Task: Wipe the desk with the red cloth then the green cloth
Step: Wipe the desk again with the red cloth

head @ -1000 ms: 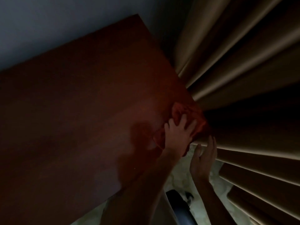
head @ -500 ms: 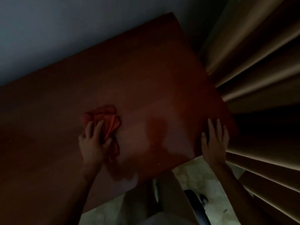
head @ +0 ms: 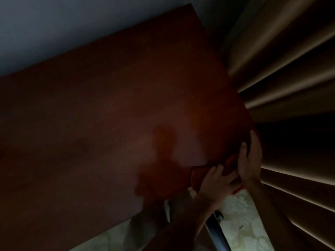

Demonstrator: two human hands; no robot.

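At the near right corner of the tabletop: both hands meet over the red cloth
Tabletop [head: 112, 124]: dark reddish wood, dimly lit, with a shadow of the person falling across its near part
Red cloth [head: 196, 176]: bunched on the tabletop at the near right corner, partly covered by the hands, one fold showing to the left of the fingers
Left hand [head: 216, 182]: palm down on the red cloth, fingers spread and pressing it against the tabletop rather than closed around it
Right hand [head: 249, 160]: open, fingers straight and together, laid along the right edge of the tabletop just beside the cloth, touching the left hand's fingertips
Curtain [head: 290, 60]: beige pleats hanging just past the right edge
Floor [head: 241, 211]: pale patterned surface below the near edge
Green cloth: not seen here
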